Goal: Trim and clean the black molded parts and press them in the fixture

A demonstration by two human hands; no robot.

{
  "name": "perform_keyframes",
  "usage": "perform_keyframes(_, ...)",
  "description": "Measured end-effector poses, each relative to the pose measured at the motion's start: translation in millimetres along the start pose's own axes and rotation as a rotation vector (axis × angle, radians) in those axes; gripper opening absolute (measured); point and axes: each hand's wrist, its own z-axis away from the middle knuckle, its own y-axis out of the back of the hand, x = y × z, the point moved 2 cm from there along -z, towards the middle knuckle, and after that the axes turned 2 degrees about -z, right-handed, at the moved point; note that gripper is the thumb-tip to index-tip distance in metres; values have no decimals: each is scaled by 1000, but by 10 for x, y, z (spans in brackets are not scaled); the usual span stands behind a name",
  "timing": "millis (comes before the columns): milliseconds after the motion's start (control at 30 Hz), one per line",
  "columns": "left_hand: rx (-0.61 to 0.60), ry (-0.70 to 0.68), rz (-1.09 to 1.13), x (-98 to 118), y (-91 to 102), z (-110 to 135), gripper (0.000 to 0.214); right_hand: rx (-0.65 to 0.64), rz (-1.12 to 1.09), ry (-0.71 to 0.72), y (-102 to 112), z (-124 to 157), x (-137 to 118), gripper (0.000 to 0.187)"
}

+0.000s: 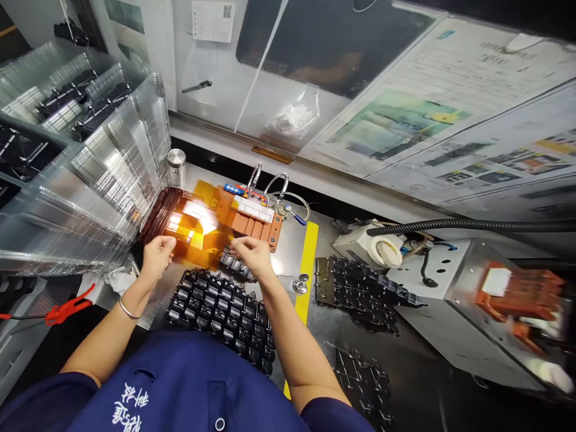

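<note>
Clear tray stacks (90,156): leaning in tilted rows well to the left of the orange fixture (252,219); seemingly parked at the edge of the counter (285,255) so that they are sitting within arm's reach.
Left hand (157,255): hovering just left of and in front of the orange fixture; its grip is pressing together on the left edge of the amber film (198,234).
Amber film: hanging between the two hands, just in front of the fixture's left end and above the counter; being pulled by opposite edges, probably so that it is lying flat and taut.
Black part tray (220,312): lying on the counter in front of the fixture, beneath both forearms; likely sitting there for easy reach.
Right hand (252,255): hovering directly in front of the fixture; its grip is pinching together on the film's right edge, as far as the fingers are showing.
Yellow stripe (308,264): running just right of the fixture; seemingly dividing the counter into two areas.
Second black tray (360,288): resting right of the fixture, beyond the stripe, apart from both hands.
</note>
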Motion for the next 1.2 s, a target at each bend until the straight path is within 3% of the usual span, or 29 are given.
perform_keyframes(100,155,177,-67,-292,206,-284,29,286,-81,-56,488,-29,125,21)
perform_keyframes(200,251,222,-205,-487,432,-476,18,537,-31,29,909,60,160,22)
perform_keyframes(267,265,218,-266,-520,554,-515,11,549,100,102,1028,144,125,23)
perform_keyframes(367,259,72,-549,-376,569,-463,17,317,413,186,941,241,3,20)
perform_keyframes(467,159,-236,-749,-69,256,-362,38,6,656,259,720,285,-158,18)
perform_keyframes(533,-77,-398,-604,139,-120,-328,42,-233,650,311,596,282,-252,19)
perform_keyframes(600,-401,-438,-354,303,-546,-364,43,-352,526,349,547,225,-300,19)
perform_keyframes(667,-721,-304,-136,389,-930,-491,50,-247,366,329,591,77,-252,17)
perform_keyframes(733,-987,-21,-15,392,-1213,-682,64,-4,185,242,701,-150,-77,18)
perform_keyframes(800,-1125,279,54,357,-1390,-891,70,222,-17,120,825,-405,202,23)
perform_keyframes(867,-1103,448,129,333,-1514,-1088,64,393,-203,-8,929,-634,518,30)
perform_keyframes(1000,-881,492,165,323,-1788,-1324,36,600,-442,-190,1040,-908,1001,32)
perform_keyframes(1200,-562,531,-9,198,-2144,-1385,18,638,-549,-268,1068,-1035,1207,25)
